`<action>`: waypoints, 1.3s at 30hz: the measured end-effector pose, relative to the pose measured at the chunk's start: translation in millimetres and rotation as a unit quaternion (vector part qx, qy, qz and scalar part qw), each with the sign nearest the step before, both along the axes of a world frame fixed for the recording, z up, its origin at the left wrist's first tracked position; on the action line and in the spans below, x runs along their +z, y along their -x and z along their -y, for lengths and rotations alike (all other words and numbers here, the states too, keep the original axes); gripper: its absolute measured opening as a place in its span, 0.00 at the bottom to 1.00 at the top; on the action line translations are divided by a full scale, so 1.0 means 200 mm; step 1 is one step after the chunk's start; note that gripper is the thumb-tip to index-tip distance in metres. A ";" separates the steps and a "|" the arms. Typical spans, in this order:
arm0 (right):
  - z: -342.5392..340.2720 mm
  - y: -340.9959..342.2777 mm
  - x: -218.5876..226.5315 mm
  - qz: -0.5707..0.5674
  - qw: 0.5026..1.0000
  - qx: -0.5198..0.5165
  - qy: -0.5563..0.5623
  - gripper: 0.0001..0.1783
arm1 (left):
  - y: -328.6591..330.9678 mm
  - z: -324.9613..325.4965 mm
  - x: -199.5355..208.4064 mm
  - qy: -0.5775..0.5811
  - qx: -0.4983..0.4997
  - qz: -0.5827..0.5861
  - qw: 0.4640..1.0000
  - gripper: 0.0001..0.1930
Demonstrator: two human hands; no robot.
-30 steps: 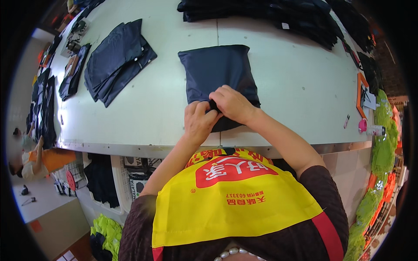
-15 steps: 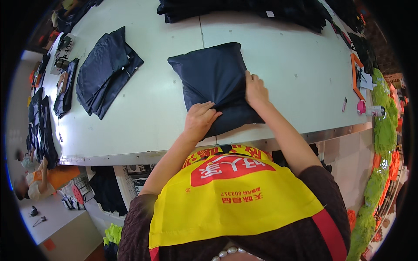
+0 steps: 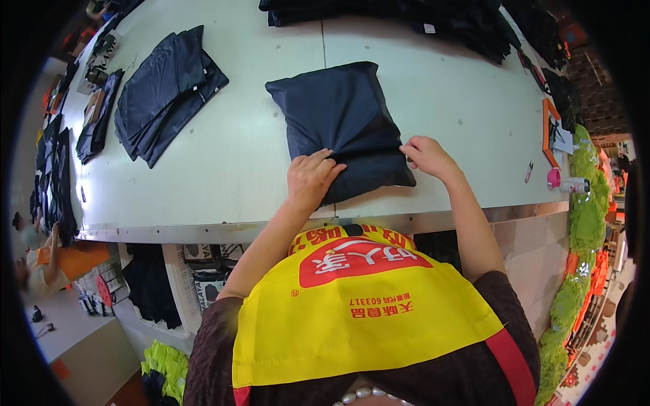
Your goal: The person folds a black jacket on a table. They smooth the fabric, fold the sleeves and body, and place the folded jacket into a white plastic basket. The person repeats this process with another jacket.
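A squarish folded dark navy fabric piece (image 3: 345, 111), smooth and slightly puffy, lies on the white table in front of me. On its lower left part rests my left hand (image 3: 313, 177), fingers stretched over the cloth and thumb apart. Creases in the cloth run toward those fingertips. At the right edge, low down, my right hand (image 3: 430, 158) pinches the fabric between thumb and fingers. The underside of the piece is hidden.
A fanned stack of dark folded pieces (image 3: 166, 91) with small white labels lies to the left. More dark cloth (image 3: 393, 20) is heaped at the far edge. An orange frame (image 3: 550, 132), a pink item (image 3: 554, 178) and bright green material (image 3: 583, 183) are at right.
My right hand has slid down the right edge of the fabric and turned from lying along it to pinching it. My left hand stays at nearly the same spot.
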State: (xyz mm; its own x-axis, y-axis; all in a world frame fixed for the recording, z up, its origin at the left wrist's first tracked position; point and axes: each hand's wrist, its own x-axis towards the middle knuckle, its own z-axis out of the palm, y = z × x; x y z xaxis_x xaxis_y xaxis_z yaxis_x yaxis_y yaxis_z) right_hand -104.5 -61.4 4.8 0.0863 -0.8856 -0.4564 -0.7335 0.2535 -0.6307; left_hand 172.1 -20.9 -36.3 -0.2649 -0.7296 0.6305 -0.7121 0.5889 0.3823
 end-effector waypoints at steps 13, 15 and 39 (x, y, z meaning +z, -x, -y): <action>-0.12 -0.53 0.13 -0.196 0.953 0.173 0.154 0.16 | 0.07 -0.04 -0.05 -0.009 -0.012 -0.025 1.000 0.07; -0.14 -0.60 0.12 -0.168 0.958 0.162 0.165 0.15 | 0.05 -0.05 -0.06 -0.041 -0.017 -0.083 0.996 0.07; -0.25 -0.16 0.01 0.108 0.874 0.284 0.379 0.38 | -0.06 -0.11 0.50 -0.507 0.068 -0.472 0.718 0.26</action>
